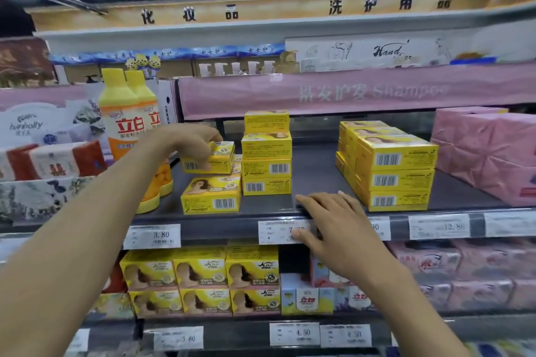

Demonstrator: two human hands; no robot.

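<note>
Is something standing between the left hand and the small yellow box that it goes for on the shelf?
Nothing visible does. The left hand holds the yellow box, fingers over its top, thumb on its front. The bottle stands beside the wrist, not between.

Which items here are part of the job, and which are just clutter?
In the job: left hand gripping a yellow box; yellow box stacks beside it; right hand resting on the shelf edge.
Lying about: detergent bottles; pink packs; price tags.

Dark shelf: stacked yellow boxes, detergent bottles, pink packs.
</note>
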